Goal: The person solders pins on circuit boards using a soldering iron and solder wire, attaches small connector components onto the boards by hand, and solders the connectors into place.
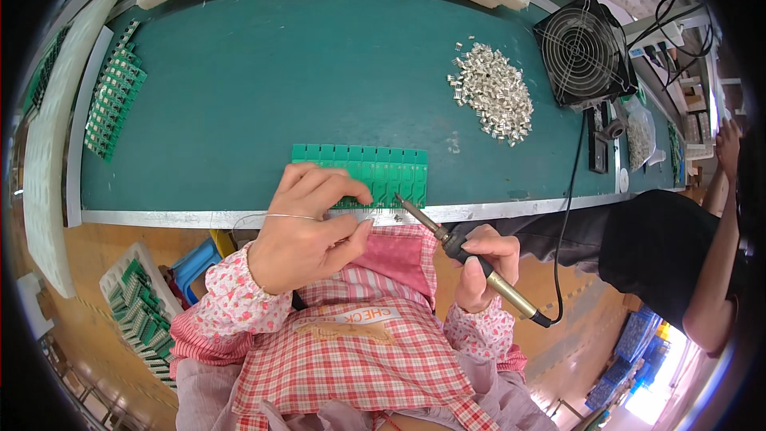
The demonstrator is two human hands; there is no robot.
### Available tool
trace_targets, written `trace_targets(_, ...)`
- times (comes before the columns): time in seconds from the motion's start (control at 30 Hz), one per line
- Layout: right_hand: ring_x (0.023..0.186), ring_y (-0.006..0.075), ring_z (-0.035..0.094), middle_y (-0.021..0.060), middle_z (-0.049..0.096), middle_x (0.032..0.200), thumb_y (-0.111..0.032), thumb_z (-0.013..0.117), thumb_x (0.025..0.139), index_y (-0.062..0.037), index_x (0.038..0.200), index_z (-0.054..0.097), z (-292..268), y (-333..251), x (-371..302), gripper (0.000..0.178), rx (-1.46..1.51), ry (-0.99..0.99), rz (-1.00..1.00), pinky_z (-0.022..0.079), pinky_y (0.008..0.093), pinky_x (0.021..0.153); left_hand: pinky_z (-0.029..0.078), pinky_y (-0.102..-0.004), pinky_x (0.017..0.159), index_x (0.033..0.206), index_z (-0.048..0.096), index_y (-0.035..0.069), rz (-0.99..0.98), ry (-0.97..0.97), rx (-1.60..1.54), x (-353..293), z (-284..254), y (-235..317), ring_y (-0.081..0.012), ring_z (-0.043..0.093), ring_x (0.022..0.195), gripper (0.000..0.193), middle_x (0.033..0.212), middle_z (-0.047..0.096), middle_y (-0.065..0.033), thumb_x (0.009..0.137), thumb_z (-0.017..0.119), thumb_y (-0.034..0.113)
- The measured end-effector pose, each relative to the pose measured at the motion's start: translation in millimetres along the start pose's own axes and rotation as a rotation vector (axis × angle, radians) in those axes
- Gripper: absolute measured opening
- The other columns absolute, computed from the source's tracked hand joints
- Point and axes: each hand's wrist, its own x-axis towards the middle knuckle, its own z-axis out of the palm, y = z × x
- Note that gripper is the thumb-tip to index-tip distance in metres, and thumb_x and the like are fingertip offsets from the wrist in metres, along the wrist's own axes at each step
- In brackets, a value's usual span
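A green circuit board panel [413, 172], divided into several narrow strips, lies at the front edge of the bench. My right hand [488, 259] is closed round the handle of a soldering iron [431, 225]. The iron slants up to the left, and its tip meets or hovers just over the board's lower right part. My left hand [307, 227] rests over the board's left part, its fingers bent. A thin solder wire [275, 215] runs across this hand toward the pinched thumb and forefinger; its end by the board is too small to make out.
Small silver metal parts [493, 92] form a pile at the right on the green bench mat [263, 72]. Beyond stands a black fan [582, 49]. The iron's cord [568, 227] hangs at the right. Populated boards [116, 100] lie far left; another person's arm [714, 271] shows far right.
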Motion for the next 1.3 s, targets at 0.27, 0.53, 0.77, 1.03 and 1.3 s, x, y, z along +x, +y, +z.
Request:
trace_targets(0.27,0.049,0.0161,0.052,0.0099,0.056,0.063,-0.001,0.059,0.071,0.0054,0.086,0.056,2.3,3.4,-4.3,0.016,0.037,-0.025,0.032,0.041,0.0279,0.046,0.037,-0.0403,0.085,0.055,0.054,0.005,0.004,-0.019,0.054,-5.1,6.8,-1.5,-0.023,0.058,0.093,0.02,0.095,0.064,-0.004,0.068,0.068,0.01)
trace_targets(0.53,0.05,0.0158,0.052,0.0097,0.056,0.064,-0.003,0.059,0.073,0.0054,0.086,0.056,2.5,7.6,-4.9,0.015,0.063,-0.02,0.038,0.041,0.0281,0.047,0.035,-0.0403,0.086,0.054,0.054,0.006,-0.018,-0.026,0.065,-4.5,7.4,-0.3,-0.0225,0.058,0.093,0.02,0.096,0.063,-0.0028,0.067,0.069,0.011)
trace_targets(0.77,0.048,0.0141,0.049,0.0092,0.055,0.063,-0.001,0.059,0.074,0.0051,0.086,0.055,0.5,8.6,-5.5,0.014,0.099,-0.055,0.058,0.039,0.0271,0.046,0.034,-0.0408,0.084,0.055,0.056,0.007,-0.034,-0.036,0.078,-3.1,7.8,0.2,-0.0226,0.058,0.093,0.019,0.096,0.062,-0.0022,0.067,0.07,0.012)
trace_targets(1.03,0.049,0.0101,0.045,0.0062,0.05,0.06,-0.017,0.058,0.085,-0.0002,0.087,0.049,2.0,7.4,-3.8,0.019,-0.014,-0.095,0.029,0.036,0.0242,0.047,0.034,-0.0412,0.085,0.056,0.057,0.007,-0.039,-0.044,0.091,-0.9,8.0,0.4,-0.0227,0.058,0.093,0.019,0.095,0.062,-0.002,0.068,0.07,0.013)
trace_targets(1.3,0.049,0.011,0.045,0.0068,0.05,0.06,-0.016,0.058,0.084,0.0004,0.087,0.049,2.7,6.1,-6.0,0.019,-0.037,-0.087,0.018,0.037,0.0241,0.047,0.037,-0.0397,0.087,0.057,0.059,0.005,-0.036,-0.044,0.03,-3.8,-0.2,-1.6,-0.0181,0.059,0.082,0.018,0.099,0.062,-0.0025,0.072,0.068,0.011)
